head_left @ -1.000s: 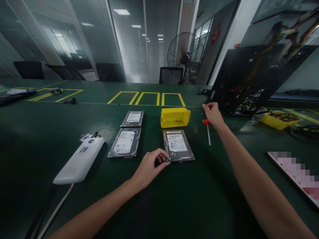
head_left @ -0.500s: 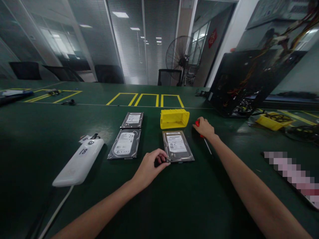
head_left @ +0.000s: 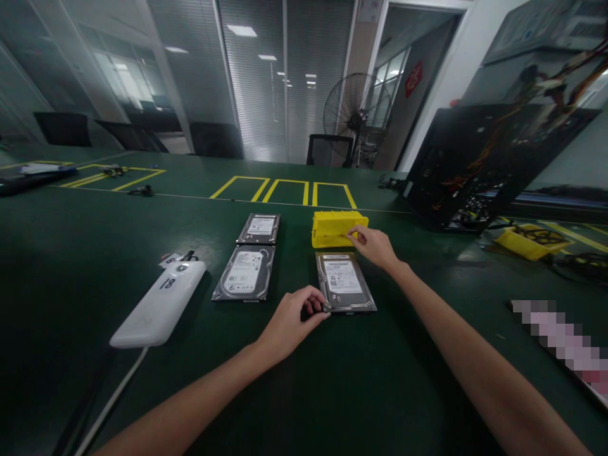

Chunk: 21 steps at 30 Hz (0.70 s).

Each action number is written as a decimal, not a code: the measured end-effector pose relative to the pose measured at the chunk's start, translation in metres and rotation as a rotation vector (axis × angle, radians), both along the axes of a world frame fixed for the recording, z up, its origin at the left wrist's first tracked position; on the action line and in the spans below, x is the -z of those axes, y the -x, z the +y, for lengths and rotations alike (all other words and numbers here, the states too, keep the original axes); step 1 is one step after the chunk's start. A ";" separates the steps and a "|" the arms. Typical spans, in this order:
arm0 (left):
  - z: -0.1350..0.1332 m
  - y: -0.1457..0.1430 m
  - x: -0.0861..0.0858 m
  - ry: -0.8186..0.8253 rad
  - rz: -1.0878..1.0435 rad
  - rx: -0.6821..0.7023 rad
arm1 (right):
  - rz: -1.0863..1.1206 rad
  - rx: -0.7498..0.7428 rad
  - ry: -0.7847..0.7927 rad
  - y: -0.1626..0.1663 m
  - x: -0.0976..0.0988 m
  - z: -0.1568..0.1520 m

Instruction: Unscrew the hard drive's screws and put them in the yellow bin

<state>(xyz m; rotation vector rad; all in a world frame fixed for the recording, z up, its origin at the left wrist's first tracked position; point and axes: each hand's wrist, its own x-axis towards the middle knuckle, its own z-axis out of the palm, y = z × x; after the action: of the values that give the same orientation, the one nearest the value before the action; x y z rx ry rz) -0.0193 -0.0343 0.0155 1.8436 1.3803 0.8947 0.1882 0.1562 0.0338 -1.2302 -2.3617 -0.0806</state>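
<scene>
**Desk:** What have you got on the head camera?

**Operator:** I'm looking down a dark green bench [head_left: 332, 380]. The hard drive [head_left: 345, 283] lies flat, label up, just right of centre. My left hand [head_left: 292, 320] is at its near left corner, with the fingers curled in and the thumb laid along the near edge, so it has that corner pinched. The drive rests on the bench.

**Desk:** And the right?

**Operator:** My right hand [head_left: 375, 246] is past the far end of the drive, up against the front of the yellow bin [head_left: 332, 229]. The thumb and forefinger are drawn nearly together and touch the bin's wall. I can't tell from here whether anything small is pinched between them; it's dim and the fingertips blur into the yellow.

**Desk:** How close is the bin to the drive?

**Operator:** Just beyond it, with a narrow strip of bench between them.

**Desk:** Anything else around?

**Operator:** To the left there are two more: the middle drive [head_left: 244, 282] alongside the one I'm holding, and the far drive [head_left: 259, 228] behind it, level with the bin. Further left lies a white device [head_left: 159, 304] marked 18, with a pale cable [head_left: 111, 405] running toward me. On the right an open black computer case [head_left: 475, 171] stands well apart from my hands, with a yellow tray [head_left: 532, 239] beside it.
</scene>
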 end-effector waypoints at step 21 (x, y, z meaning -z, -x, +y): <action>0.000 0.001 0.003 0.002 0.017 0.009 | -0.264 0.111 0.162 0.056 0.012 0.023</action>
<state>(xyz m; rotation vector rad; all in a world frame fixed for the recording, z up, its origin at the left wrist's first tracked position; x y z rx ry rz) -0.0201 -0.0342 0.0124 1.8589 1.3814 0.8745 0.1321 0.1792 0.0222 -1.5101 -2.5633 -0.0944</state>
